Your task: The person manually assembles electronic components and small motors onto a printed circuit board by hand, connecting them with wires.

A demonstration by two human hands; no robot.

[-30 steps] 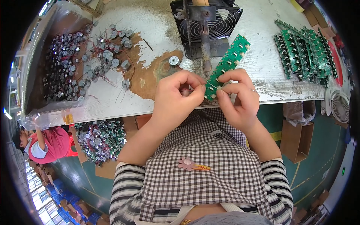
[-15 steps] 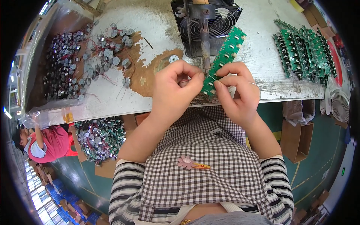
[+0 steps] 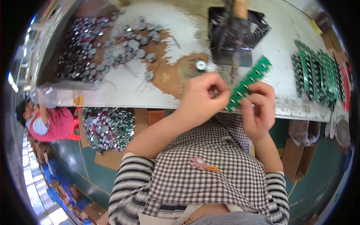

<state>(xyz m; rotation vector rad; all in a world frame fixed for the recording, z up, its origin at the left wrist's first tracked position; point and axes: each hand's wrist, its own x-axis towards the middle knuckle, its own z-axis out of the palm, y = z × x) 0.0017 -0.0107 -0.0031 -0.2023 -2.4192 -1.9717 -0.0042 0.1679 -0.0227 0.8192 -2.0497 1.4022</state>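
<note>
Green circuit board [image 3: 250, 78] slants above the table's [image 3: 129, 90] front edge, its far end angled away to the right, with the right hand [image 3: 261, 108] palm-inward and its fingers bent to grip the board's right side. From the left, the left hand [image 3: 204, 95] arches with thumb and forefinger closed together at the board's near end, though I cannot tell what they pinch. Blur obscures both hands' fingertips, and a small dark thing [image 3: 213, 92] inside the left hand's curl is mostly hidden.

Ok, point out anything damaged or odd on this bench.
The white tabletop looks damaged: its surface is gone over a ragged brown patch left of the fan. A lone round part sits apart from the loose pile.
</note>
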